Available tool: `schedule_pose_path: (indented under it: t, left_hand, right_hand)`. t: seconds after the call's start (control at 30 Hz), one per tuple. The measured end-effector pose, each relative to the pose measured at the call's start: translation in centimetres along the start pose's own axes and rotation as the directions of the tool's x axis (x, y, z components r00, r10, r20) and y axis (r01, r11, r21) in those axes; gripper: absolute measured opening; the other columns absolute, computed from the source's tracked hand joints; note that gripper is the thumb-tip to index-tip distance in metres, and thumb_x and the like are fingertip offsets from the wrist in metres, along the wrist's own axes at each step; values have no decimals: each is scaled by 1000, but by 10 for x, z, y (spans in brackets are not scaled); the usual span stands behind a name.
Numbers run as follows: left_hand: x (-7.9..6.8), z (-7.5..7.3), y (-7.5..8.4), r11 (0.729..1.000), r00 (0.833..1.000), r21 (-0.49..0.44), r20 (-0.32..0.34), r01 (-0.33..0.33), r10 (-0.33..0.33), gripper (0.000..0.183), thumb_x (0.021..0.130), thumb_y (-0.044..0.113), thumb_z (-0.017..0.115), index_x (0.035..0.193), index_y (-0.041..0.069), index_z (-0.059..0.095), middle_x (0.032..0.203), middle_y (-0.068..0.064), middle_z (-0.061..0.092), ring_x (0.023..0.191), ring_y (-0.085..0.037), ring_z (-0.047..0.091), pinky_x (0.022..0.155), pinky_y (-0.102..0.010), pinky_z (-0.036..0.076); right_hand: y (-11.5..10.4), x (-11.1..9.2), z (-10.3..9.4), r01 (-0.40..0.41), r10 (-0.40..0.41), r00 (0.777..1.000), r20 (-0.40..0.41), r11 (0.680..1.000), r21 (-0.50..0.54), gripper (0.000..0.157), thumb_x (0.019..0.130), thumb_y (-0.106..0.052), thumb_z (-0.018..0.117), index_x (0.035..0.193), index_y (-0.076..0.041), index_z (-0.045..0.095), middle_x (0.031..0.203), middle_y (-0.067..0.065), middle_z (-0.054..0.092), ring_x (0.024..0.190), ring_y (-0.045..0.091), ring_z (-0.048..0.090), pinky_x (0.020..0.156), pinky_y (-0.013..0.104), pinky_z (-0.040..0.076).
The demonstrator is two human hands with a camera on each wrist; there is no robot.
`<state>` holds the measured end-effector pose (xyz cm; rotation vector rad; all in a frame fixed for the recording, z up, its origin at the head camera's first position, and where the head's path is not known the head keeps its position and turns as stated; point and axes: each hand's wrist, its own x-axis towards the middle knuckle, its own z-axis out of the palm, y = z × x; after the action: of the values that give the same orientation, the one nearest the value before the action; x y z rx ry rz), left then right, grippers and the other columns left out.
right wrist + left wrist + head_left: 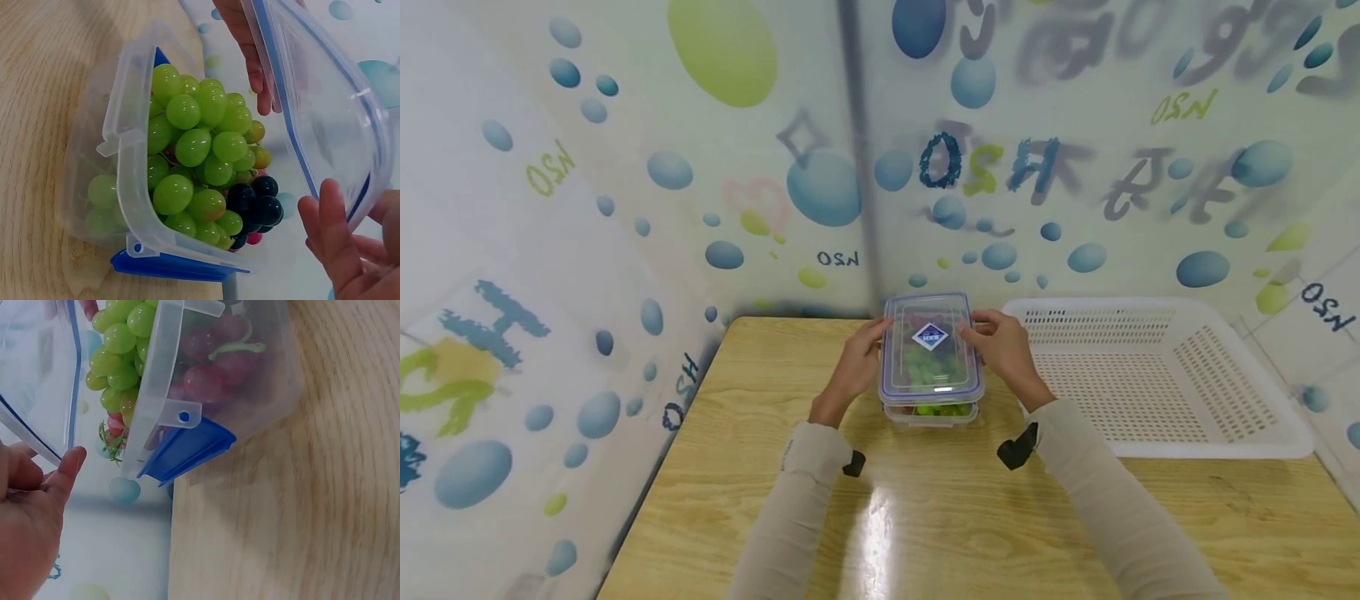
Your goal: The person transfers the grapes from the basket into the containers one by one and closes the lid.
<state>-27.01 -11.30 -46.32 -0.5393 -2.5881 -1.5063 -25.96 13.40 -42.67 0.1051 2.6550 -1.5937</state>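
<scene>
A clear lid (917,377) with a blue sealing edge and a diamond label is held over a clear plastic container (931,420). My left hand (856,357) grips the lid's left edge, and my right hand (1004,347) pinches its right edge. Both wrist views show a gap between lid and container. Green grapes (194,147) heap above the rim, with black grapes (255,205) at the far end. Red grapes (212,372) show through the wall in the left wrist view. Blue side latches (187,450) hang folded outward from the container.
A white perforated plastic basket (1165,452) stands to the right on the wooden table (760,467). Behind the table rises a wall covering (760,167) printed with blue and green drops and letters.
</scene>
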Motion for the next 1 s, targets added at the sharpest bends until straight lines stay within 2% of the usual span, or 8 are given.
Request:
schedule_pose_path:
  t: [0.13, 0.3, 0.37, 0.47, 0.57, 0.67, 0.87, 1.0]
  left_hand:
    - [-1, 7, -3, 998, 998, -62, -50, 22, -25, 41, 103, 3, 39, 143, -3, 49, 147, -24, 45, 132, -38, 48, 107, -51, 42]
    - [-1, 20, -6, 999, 995, -17, -94, 31, -33, 44, 105, 14, 46, 144, -6, 45, 147, -27, 43, 130, -39, 48, 100, -52, 48]
    - [-2, 25, -7, 998, 993, -18, -103, 63, -64, 45, 105, 16, 45, 146, -4, 44, 149, -27, 40, 135, -40, 44, 104, -52, 45]
    - [-4, 30, -7, 995, 988, -32, -115, 96, -99, 46, 106, 17, 44, 148, -2, 42, 152, -27, 37, 141, -41, 37, 111, -53, 38]
    - [-4, 33, -10, 996, 988, -29, -127, 89, -92, 46, 104, 14, 45, 147, -4, 43, 151, -30, 36, 140, -43, 37, 114, -52, 33]
    - [-3, 34, -13, 998, 989, -9, -130, 69, -70, 46, 103, 10, 47, 145, -8, 43, 148, -33, 37, 139, -45, 38, 115, -52, 32]
    - [-4, 32, -13, 996, 990, 13, -114, 90, -88, 46, 102, 9, 48, 145, -7, 43, 148, -33, 37, 139, -45, 37, 115, -54, 31]
    - [-5, 33, -16, 994, 991, 30, -84, 106, -104, 47, 103, 9, 48, 147, -6, 41, 150, -32, 36, 139, -46, 37, 115, -55, 31]
  right_hand:
    - [3, -1, 6, 39, -41, 999, -19, 997, -73, 50, 97, -33, 64, 137, -4, 57, 126, 25, 65, 101, 37, 70, 78, 44, 60]
    - [6, -4, 16, 90, -102, 993, -60, 982, -169, 48, 98, -29, 62, 136, 0, 57, 118, 25, 68, 96, 37, 71, 80, 48, 58]
    - [7, -4, 20, 80, -95, 993, -69, 978, -193, 49, 98, -30, 61, 137, 0, 56, 117, 24, 69, 91, 35, 72, 79, 47, 58]
    - [9, -4, 25, 53, -71, 995, -72, 974, -220, 50, 99, -31, 59, 139, -1, 54, 119, 23, 68, 91, 33, 72, 79, 45, 58]
    - [11, -4, 29, 39, -59, 995, -78, 971, -235, 50, 100, -31, 59, 141, -2, 53, 120, 22, 68, 98, 33, 70, 80, 44, 58]
    - [11, -4, 33, 25, -48, 995, -89, 969, -244, 50, 100, -30, 59, 141, -3, 52, 121, 22, 68, 98, 33, 71, 80, 44, 58]
    - [11, -4, 39, -3, -29, 994, -105, 957, -289, 49, 101, -29, 57, 141, -1, 51, 120, 23, 68, 100, 34, 70, 82, 46, 56]
    - [13, -5, 42, -3, -34, 991, -126, 959, -284, 48, 101, -27, 55, 140, 0, 50, 128, 26, 63, 112, 38, 64, 92, 50, 53]
